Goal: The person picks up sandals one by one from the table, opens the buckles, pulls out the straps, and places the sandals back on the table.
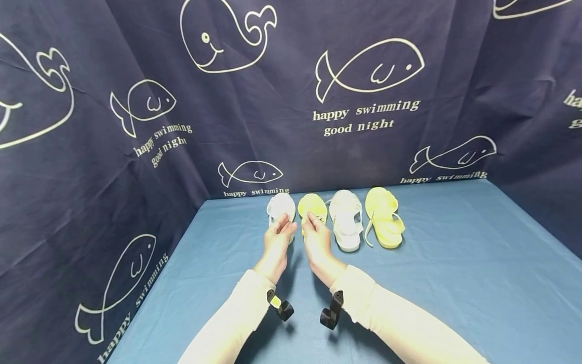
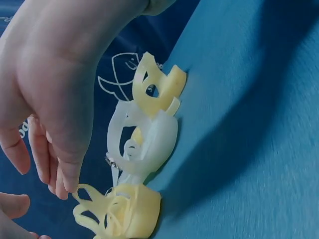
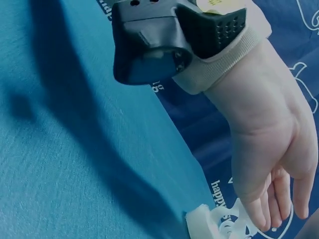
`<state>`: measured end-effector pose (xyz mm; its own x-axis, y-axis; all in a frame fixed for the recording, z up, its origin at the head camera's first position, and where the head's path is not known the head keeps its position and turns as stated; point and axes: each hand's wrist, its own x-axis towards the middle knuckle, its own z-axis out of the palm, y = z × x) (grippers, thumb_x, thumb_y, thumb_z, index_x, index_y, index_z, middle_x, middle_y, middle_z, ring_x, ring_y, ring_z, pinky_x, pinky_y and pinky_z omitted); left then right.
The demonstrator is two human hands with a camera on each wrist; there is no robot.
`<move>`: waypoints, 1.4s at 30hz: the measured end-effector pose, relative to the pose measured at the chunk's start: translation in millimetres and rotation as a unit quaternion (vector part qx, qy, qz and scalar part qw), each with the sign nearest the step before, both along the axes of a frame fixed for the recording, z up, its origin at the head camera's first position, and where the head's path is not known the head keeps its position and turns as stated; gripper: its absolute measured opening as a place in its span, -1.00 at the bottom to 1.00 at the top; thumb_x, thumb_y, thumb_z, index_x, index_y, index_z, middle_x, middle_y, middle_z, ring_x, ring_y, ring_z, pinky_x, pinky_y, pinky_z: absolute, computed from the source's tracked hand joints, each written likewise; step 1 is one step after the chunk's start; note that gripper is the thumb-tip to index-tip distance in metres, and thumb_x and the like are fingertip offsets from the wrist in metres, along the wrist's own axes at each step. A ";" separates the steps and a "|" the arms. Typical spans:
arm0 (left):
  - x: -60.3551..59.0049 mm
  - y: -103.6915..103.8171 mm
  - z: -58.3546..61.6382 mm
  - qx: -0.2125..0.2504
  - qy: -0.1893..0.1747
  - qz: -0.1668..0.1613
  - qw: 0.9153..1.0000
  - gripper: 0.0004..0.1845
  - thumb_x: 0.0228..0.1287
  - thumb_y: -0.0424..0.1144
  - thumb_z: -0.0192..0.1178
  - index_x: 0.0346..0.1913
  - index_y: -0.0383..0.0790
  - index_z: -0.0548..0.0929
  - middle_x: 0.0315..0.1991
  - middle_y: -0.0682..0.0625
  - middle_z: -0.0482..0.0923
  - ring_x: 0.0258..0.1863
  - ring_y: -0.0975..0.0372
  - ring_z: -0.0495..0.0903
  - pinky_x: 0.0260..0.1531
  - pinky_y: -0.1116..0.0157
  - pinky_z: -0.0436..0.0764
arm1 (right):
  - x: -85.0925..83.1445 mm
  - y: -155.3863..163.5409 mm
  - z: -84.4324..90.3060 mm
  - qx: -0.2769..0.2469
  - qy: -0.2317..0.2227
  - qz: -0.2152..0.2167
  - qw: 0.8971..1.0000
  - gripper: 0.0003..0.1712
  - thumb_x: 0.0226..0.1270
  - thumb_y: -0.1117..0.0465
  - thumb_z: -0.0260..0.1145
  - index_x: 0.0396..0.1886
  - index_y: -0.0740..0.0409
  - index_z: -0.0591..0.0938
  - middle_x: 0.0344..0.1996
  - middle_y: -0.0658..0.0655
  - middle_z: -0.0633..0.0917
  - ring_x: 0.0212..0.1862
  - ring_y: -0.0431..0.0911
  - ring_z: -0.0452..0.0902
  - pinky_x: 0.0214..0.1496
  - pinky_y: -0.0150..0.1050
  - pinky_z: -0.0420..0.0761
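The fingers [image 1: 285, 221] of both hands hang relaxed, holding nothing, above the left sandals [image 1: 281, 208]; a careless reach may disturb the row.

Heels of the white sandal [image 1: 280, 207] and yellow sandal [image 1: 312, 207] behind the left hand [image 1: 278, 238] and right hand [image 1: 317, 238].

From my right wrist view I see a hand [image 3: 266, 164] at four o'clock, fingers [image 3: 279, 191] hanging relaxed and straight, gripping nothing. Its cuff [image 3: 224, 59] carries a black camera mount [image 3: 154, 42] at twelve. A white sandal [image 3: 212, 224] edge peeks at six, on the blue tablecloth [image 3: 65, 169]; navy printed backdrop [image 3: 199, 119] behind.
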<state>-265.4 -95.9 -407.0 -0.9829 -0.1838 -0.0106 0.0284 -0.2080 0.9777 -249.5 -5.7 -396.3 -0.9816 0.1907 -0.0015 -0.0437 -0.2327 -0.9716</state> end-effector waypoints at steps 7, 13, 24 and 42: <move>-1.1 -12.4 2.6 0.015 0.015 0.027 0.999 -0.48 0.29 -0.52 0.11 0.31 -0.50 0.36 0.34 -0.38 0.31 0.39 -0.10 0.27 0.39 0.12 0.30 | -6.6 -8.5 -7.1 0.007 -0.012 0.007 1.000 -0.47 0.39 0.40 0.04 0.33 0.47 0.34 0.37 0.35 0.35 0.42 0.13 0.22 0.48 -0.05 0.23; -2.8 -22.1 3.4 0.013 0.026 0.046 0.999 -0.49 0.27 -0.54 0.12 0.30 -0.51 0.37 0.32 -0.37 0.35 0.38 -0.13 0.28 0.36 0.12 0.35 | -8.7 -14.0 -8.3 0.011 -0.019 0.016 1.000 -0.45 0.38 0.40 0.02 0.35 0.48 0.30 0.38 0.36 0.33 0.43 0.17 0.19 0.49 -0.03 0.20; -3.7 -39.0 -0.2 -0.006 0.021 0.054 0.998 -0.49 0.30 -0.50 0.10 0.32 -0.51 0.35 0.33 -0.39 0.33 0.38 -0.13 0.28 0.39 0.09 0.30 | -11.9 -22.7 -12.9 0.032 -0.037 0.031 0.998 -0.40 0.35 0.37 0.02 0.38 0.45 0.26 0.40 0.36 0.30 0.44 0.18 0.18 0.50 -0.04 0.17; -20.8 -63.8 -18.6 -0.001 -0.060 0.004 0.998 -0.33 0.33 -0.40 0.11 0.43 -0.52 0.12 0.46 -0.37 0.09 0.49 -0.07 0.05 0.51 0.07 0.01 | -20.8 -31.2 -28.7 0.028 -0.055 0.051 0.997 -0.32 0.42 0.22 0.08 0.40 0.51 0.17 0.41 0.44 0.22 0.47 0.20 0.10 0.53 -0.03 0.10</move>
